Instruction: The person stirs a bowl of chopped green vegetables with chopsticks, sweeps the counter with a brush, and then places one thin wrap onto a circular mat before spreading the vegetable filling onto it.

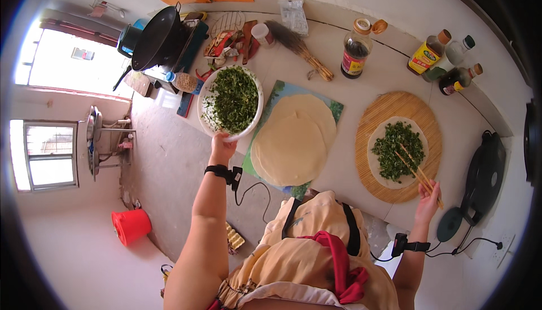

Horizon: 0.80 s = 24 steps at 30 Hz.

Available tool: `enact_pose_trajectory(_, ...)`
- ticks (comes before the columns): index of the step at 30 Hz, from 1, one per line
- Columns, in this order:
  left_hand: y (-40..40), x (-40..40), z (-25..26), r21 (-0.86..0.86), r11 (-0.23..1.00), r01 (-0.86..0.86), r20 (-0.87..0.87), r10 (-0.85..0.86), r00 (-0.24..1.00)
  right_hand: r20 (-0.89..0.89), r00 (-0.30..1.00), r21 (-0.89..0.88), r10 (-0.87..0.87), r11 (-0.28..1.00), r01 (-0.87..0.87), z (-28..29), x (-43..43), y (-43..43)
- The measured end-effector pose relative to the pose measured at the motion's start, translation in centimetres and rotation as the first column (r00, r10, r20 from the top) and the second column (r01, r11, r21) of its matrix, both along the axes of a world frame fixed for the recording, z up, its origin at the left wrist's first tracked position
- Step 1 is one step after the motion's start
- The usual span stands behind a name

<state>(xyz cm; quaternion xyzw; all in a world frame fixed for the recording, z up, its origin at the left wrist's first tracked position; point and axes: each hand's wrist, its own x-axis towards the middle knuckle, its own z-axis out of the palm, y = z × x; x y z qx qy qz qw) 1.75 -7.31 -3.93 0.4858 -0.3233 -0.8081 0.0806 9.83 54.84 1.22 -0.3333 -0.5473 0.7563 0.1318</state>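
Note:
My left hand [223, 147] grips the near rim of a white bowl [259, 111]. Chopped green vegetables [235, 98] fill much of that bowl. With my right hand [429, 200] I hold a pair of wooden chopsticks [417, 169], their tips among chopped greens [396, 147]. Those greens lie spread over a round dough sheet [383, 177], leaving a bare margin around them. Under the sheet is a round slatted bamboo mat [367, 140]. Between my hands, overlapping rolled dough sheets [292, 145] are stacked on a picture-printed board [277, 92].
Behind the board lie a straw whisk brush [296, 47] and a jar of dark sauce [355, 54]. Bottles [427, 52] line the back wall. A black electric griddle [485, 179] stands at the right. A wok [156, 39] and a bottle of beans [185, 82] are at the left.

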Motion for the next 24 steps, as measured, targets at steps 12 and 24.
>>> enact_pose_trajectory(12, -4.0, -3.8, 0.1, -0.061, 0.982, 0.178, -0.104, -0.183, 0.977, -0.001, 0.999, 0.047, -0.053, 0.997, 0.053, 0.5, -0.2, -3.1)
enact_pose_trajectory(24, -9.8, -3.8, -4.1, -0.108, 0.937, 0.333, -0.100, -0.343, 0.934, -0.030, 0.999, -0.056, -0.043, 0.998, 0.041, -0.5, -0.5, -3.8)
